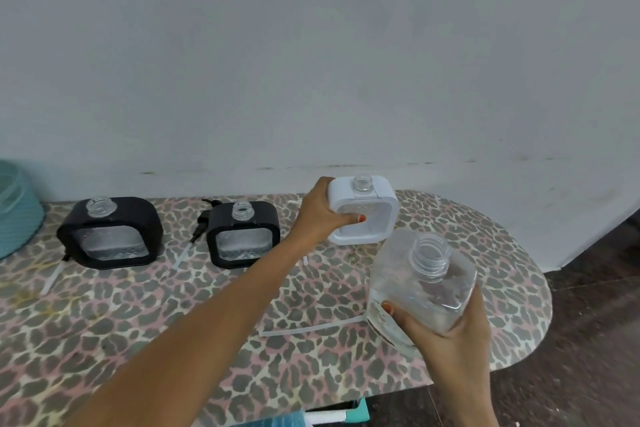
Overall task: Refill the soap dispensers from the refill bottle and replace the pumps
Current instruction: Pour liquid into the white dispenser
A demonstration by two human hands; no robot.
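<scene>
My left hand (320, 215) grips the left side of a white square soap dispenser (367, 218) standing near the wall, its clear neck open with no pump. My right hand (446, 340) holds a clear refill bottle (415, 288) above the table, uncapped, tilted with its mouth toward the wall and a little clear liquid inside. Two black dispensers stand to the left, the far one (110, 232) and the nearer one (244, 234), both with open necks and some liquid. A black pump (202, 224) with a white tube lies between them.
The table (173, 322) wears a leopard-print cover and ends in a rounded edge at the right, above dark floor (588, 340). A teal basket (17, 208) sits at the far left. White pump tubes (311, 328) lie on the cover. A grey wall stands close behind.
</scene>
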